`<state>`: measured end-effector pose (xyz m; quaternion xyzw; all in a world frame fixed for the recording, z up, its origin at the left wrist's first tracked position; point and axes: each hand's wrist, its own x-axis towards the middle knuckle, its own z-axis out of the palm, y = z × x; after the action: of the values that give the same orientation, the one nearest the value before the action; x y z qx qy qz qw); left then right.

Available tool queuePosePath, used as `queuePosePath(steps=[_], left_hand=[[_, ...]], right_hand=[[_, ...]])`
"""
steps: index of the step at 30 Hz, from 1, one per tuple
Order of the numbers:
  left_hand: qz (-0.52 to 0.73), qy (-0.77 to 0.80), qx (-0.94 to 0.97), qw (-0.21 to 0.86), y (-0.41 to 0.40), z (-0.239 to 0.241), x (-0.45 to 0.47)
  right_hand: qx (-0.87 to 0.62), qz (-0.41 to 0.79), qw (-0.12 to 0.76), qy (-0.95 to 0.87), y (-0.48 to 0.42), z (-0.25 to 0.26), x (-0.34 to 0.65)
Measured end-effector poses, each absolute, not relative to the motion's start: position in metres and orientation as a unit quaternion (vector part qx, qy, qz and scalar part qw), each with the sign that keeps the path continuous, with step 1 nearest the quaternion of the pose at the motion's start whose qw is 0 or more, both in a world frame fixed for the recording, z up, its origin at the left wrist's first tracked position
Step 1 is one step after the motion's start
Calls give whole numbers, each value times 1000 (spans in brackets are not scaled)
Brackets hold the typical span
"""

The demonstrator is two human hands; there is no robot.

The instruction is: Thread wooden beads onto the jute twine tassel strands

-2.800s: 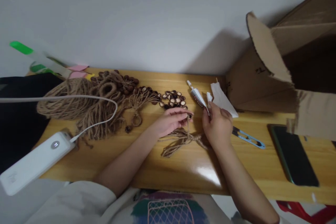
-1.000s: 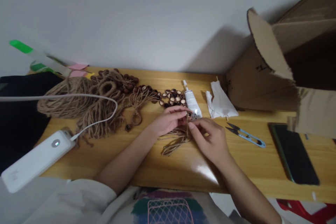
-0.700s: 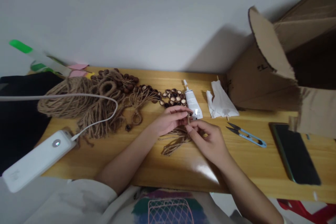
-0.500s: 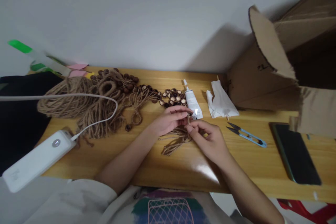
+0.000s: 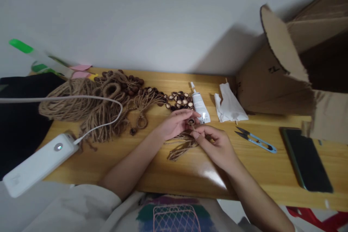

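My left hand (image 5: 176,124) pinches a small brown nut shell (image 5: 191,121) at its fingertips, just above a bundle of jute strands (image 5: 181,146) lying on the wooden desk (image 5: 190,174). My right hand (image 5: 214,145) is closed in a pinch right below the shell, holding a jute strand that runs up to it. Both hands meet over the desk's middle. A white glue tube (image 5: 199,106) lies just beyond them, beside a pile of nut shells (image 5: 181,100).
Coils of jute twine (image 5: 81,105) with shells fill the left. A white power bank (image 5: 36,163) and its cable lie front left. A crumpled tissue (image 5: 230,104), blue thread snips (image 5: 257,141), a dark phone (image 5: 306,159) and a cardboard box (image 5: 285,76) stand right.
My right hand set the glue tube down by the shell pile and came back to pinch the strand under the shell. My left hand has turned the shell's opening into view.
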<state>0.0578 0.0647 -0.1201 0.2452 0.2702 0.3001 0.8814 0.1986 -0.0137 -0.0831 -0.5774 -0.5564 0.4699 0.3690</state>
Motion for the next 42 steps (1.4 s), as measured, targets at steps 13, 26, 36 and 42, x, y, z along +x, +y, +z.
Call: queuePosePath(steps=[13, 26, 36, 42], left_hand=[[300, 278, 252, 877, 65, -121, 57], [286, 285, 270, 874, 64, -124, 58], [293, 285, 281, 869, 64, -127, 58], [301, 306, 284, 858, 63, -123, 60]], right_hand=[[-556, 489, 374, -558, -16, -83, 197], [-551, 499, 375, -554, -15, -83, 195], [-556, 494, 373, -555, -11, -86, 195], [-556, 488, 388, -549, -9, -86, 195]])
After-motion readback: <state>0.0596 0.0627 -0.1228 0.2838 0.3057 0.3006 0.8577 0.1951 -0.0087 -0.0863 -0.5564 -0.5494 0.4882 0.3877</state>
